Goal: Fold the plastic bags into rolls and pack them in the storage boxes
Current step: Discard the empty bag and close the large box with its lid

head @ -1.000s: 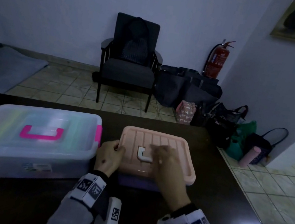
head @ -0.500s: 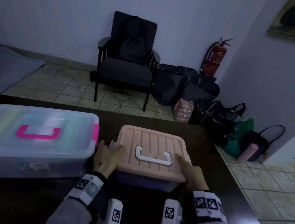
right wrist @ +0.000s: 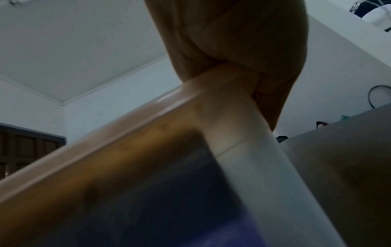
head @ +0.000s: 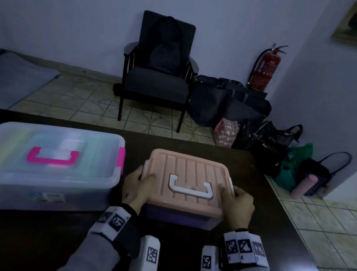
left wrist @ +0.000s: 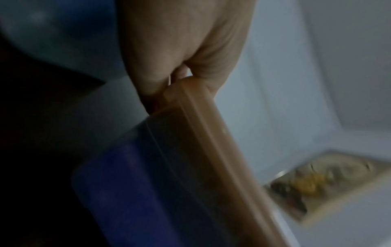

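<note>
Head view shows both hands on the small storage box, which sits on the dark tabletop right in front of the person, just to the right of the large clear storage box with pink latches. The left hand curls round the left edge of the peach lid, thumb on top; the left wrist view shows its fingers hooked under the lid rim. The right hand mirrors it on the right edge, thumb on top and fingers wrapped at the white side latch. The lid's long axis runs left to right between the two hands, each at one short end, so either lifting or pressing it probably wants an even, symmetric effort. No plastic bags are visible outside the boxes.
</note>
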The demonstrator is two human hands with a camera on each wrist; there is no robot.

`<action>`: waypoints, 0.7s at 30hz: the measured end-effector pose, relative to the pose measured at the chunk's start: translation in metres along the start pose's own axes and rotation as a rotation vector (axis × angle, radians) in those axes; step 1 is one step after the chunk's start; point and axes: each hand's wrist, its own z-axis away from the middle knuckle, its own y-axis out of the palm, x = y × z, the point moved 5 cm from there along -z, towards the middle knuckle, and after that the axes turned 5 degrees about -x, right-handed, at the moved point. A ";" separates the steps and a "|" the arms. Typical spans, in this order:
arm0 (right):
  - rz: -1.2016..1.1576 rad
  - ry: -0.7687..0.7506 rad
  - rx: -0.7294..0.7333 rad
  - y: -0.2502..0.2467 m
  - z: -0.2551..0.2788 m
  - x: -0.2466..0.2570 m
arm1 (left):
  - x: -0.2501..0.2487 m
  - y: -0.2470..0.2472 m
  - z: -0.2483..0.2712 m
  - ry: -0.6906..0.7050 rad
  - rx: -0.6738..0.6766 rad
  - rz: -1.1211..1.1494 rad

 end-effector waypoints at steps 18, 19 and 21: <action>0.436 -0.132 0.241 0.018 -0.010 0.006 | -0.029 0.019 0.017 0.156 0.079 -0.728; 0.467 -0.160 0.255 0.018 -0.009 0.008 | -0.030 0.019 0.018 0.165 0.095 -0.742; 0.547 -0.233 0.238 0.018 -0.009 0.010 | -0.031 0.020 0.017 0.173 0.109 -0.752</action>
